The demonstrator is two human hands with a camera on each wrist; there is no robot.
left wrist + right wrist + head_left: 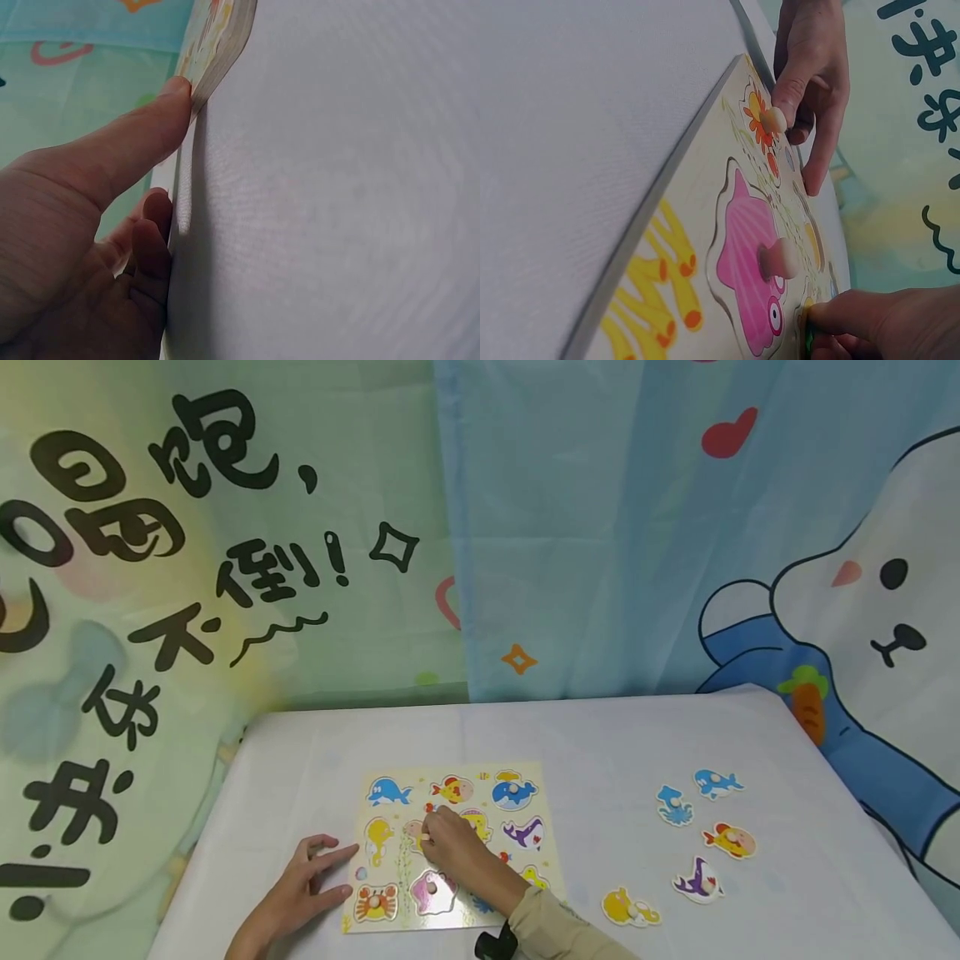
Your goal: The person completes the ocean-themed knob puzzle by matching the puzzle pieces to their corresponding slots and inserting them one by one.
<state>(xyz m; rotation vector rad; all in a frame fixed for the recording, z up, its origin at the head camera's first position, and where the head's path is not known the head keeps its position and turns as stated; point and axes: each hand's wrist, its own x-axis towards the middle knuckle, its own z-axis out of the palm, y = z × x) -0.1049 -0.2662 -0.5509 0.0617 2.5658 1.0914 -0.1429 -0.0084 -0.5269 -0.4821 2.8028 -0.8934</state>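
Observation:
A wooden knob puzzle board (401, 918) with sea-animal pictures lies on the table. Over its middle is my right hand (457, 843), pinching a puzzle piece (413, 832) by its small knob; the fingers cover much of the piece. My left hand (307, 881) rests at the board's left side, fingers spread and fairly straight. Its thumb (161, 112) touches the board's edge in the left wrist view. A crab piece (375, 903) and a pink shell-like piece (746, 262), both with knobs, sit in the board.
Several loose pieces lie right of the board: a blue squid (674, 808), a blue whale (716, 784), a red-and-yellow fish (730, 841), a purple shark (698, 881) and a yellow sea animal (628, 907). A white cloth (300, 760) covers the table; printed curtains hang behind.

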